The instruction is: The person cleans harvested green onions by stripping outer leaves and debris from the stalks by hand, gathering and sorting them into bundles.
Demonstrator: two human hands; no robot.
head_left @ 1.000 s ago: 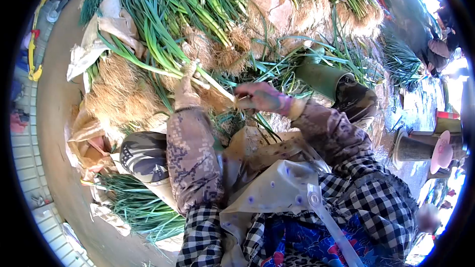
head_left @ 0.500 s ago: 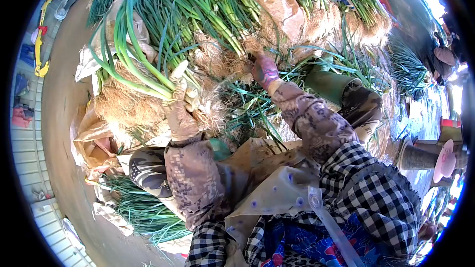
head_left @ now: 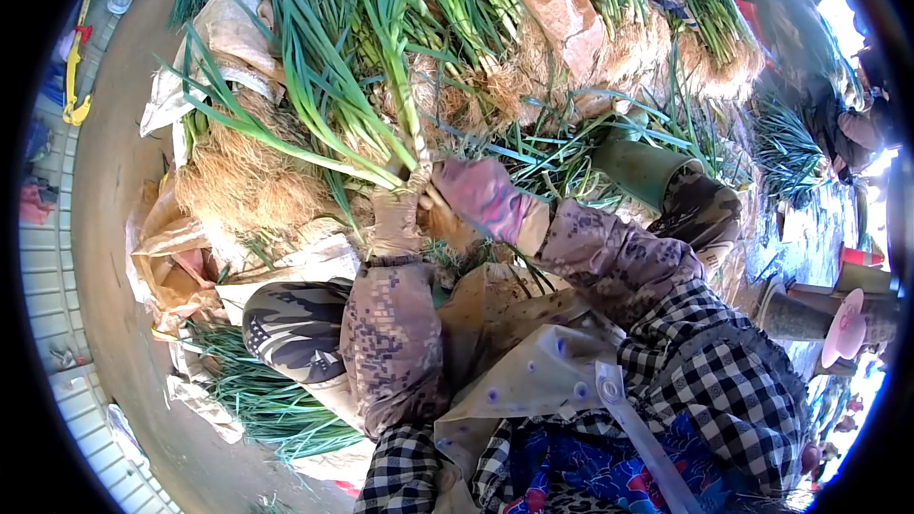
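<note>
Long green onions (head_left: 367, 128) with pale stalk bases stand fanned out above my left hand (head_left: 395, 219), whose tan glove is closed around their lower ends. My right hand (head_left: 484, 198), in a pink and purple patterned glove, is closed at the foot of an upright green onion (head_left: 411, 100), right beside the left hand. Its fingertips are partly hidden behind the stalks. Beyond the hands lies a pile of green onions (head_left: 476, 14) with tangled brown roots.
A root-covered heap (head_left: 252, 176) lies to the left, with a whitish sack (head_left: 214, 57) above it. Loose green leaves (head_left: 552, 152) are scattered by a green boot (head_left: 636, 169). More green onions (head_left: 276, 400) lie at lower left. A pink round stool top (head_left: 843, 326) shows at right.
My right hand has come back from the pile toward me and now meets the left hand, with an upright green onion there. My left hand has shifted right with its green onions.
</note>
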